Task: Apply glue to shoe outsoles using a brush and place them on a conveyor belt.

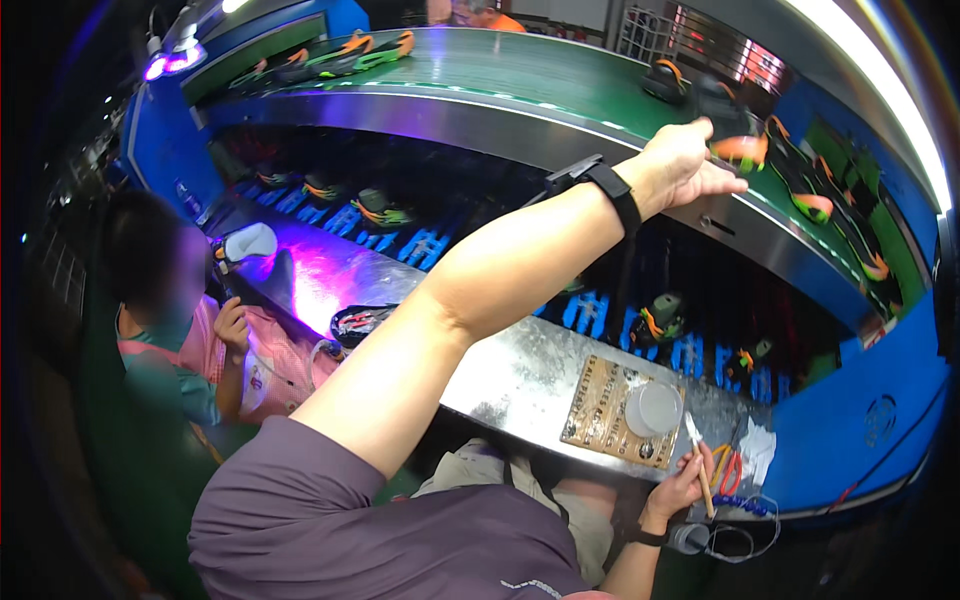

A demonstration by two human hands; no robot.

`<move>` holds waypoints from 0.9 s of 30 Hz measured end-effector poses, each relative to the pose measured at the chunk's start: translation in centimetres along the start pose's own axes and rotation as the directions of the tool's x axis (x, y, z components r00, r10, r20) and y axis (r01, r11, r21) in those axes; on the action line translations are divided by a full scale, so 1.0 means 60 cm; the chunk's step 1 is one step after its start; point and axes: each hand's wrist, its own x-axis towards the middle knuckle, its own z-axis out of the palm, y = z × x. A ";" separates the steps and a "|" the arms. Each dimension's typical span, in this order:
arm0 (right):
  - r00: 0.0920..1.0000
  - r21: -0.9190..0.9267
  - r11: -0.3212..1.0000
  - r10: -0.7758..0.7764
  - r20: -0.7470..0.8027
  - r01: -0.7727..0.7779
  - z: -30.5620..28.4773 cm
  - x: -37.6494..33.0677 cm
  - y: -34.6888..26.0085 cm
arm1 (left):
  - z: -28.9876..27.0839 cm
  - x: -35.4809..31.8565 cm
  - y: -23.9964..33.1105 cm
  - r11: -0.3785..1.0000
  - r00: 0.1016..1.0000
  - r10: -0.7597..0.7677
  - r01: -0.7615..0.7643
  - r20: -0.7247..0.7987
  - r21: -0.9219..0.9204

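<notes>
My left hand (690, 168) reaches far up to the green conveyor belt (520, 75), palm partly showing and fingers stretched apart. Just beyond its fingertips lies a black shoe piece with an orange and green end (742, 150); I cannot make out any grip on it. Low at the right, my right hand (677, 490) is closed around a thin brush (707, 492) with a wooden handle and a pale tip pointing up. Beside that tip, a round translucent tub (654, 409) stands on a brown printed board (590, 405) on the metal bench (505, 385).
Pliers with red handles (732, 472) and crumpled white paper (758, 450) lie right of the brush. More black shoes (350, 58) ride the belt. Under it, a lower row holds several shoes (660, 318) among blue supports. A co-worker (190, 340) sits at the left under purple light.
</notes>
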 end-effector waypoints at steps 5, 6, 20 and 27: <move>0.998 -0.190 0.982 -0.016 -0.064 0.003 -0.043 0.014 0.054 | -0.100 -0.063 0.122 0.498 0.872 0.471 -0.388 0.133 0.775; 0.996 -0.235 0.972 -0.034 -0.077 0.015 -0.043 0.017 0.063 | -0.141 -0.064 0.170 0.033 0.736 0.613 -0.387 0.287 0.922; 0.996 -0.146 0.986 0.074 -0.058 -0.082 -0.036 0.020 0.104 | -0.532 -0.219 0.642 -0.571 0.597 0.760 0.802 -0.257 0.176; 0.985 -0.079 0.984 0.157 -0.067 -0.162 -0.036 0.020 0.108 | -0.438 -0.182 0.597 -0.908 0.922 0.388 0.384 -0.010 0.170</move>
